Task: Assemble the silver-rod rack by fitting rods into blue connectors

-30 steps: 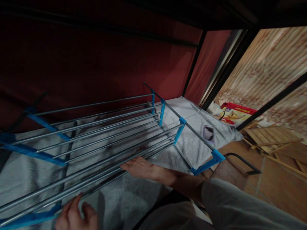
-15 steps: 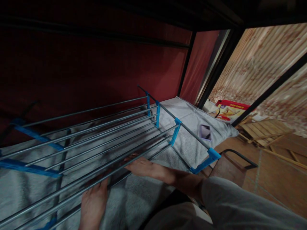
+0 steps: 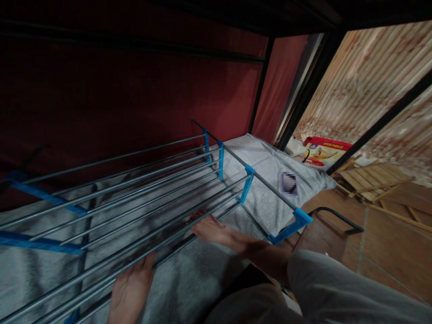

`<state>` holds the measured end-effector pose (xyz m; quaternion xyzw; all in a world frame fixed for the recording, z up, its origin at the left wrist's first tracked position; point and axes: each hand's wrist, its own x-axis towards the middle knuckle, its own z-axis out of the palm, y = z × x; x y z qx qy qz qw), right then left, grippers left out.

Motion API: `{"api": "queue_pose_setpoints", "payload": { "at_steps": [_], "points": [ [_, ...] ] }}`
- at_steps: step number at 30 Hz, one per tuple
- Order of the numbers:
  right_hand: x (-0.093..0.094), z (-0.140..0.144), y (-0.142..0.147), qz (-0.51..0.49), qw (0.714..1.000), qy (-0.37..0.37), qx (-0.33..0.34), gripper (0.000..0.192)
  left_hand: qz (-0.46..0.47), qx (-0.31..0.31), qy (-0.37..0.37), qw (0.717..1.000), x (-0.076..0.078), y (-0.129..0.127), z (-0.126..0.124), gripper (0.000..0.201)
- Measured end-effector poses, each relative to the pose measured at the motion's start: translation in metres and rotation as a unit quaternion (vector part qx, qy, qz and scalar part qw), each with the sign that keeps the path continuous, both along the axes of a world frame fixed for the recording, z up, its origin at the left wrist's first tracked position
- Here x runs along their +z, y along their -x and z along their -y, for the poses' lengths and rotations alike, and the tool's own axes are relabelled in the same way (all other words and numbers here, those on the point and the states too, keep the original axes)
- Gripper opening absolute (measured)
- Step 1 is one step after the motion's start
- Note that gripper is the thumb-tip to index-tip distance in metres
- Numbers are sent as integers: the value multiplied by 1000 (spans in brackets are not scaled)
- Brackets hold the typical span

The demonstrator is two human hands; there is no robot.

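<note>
A metal drying rack with long grey rods and blue plastic brackets lies across a grey blanket, its length running from the lower left towards the right. The left hand is at the near side of the rack, back of the hand upward, fingers close together and reaching to the nearest rods; their tips are partly hidden there, so I cannot tell whether they grip a rod. The right hand is farther along the same side, nearer the rack's right end, with its fingers bent and pointing left among the near rods. Whether it pinches a rod cannot be told either. The 2 hands are apart, and the right arm comes out of a grey sleeve.

Behind the rack stands a dark red wall. Beyond the blanket's right edge are a red and yellow box and a slatted wooden piece, close to a streaked, ridged sheet. A curved black bar stands out above the brown tiled floor at the right. A small square patch on the blanket is blurred.
</note>
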<state>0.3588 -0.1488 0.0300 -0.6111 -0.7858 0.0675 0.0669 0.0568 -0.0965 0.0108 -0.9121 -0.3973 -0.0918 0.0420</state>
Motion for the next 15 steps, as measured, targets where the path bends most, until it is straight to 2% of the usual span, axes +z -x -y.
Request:
{"api": "queue_pose_setpoints", "payload": {
  "at_steps": [4,10,13,15],
  "points": [
    [-2,14,-6,6,1000,3,-17,26,-44,-29,-17,998,-13,6,10,52],
    [8,30,4,12,997,-75,24,17,-18,-24,-30,999,-23,28,27,51],
    [10,34,7,24,995,-72,63,14,10,-22,-21,1000,-32,38,32,50],
    [11,37,8,23,995,-78,51,17,36,-23,-25,999,-39,40,33,48]
  ]
}}
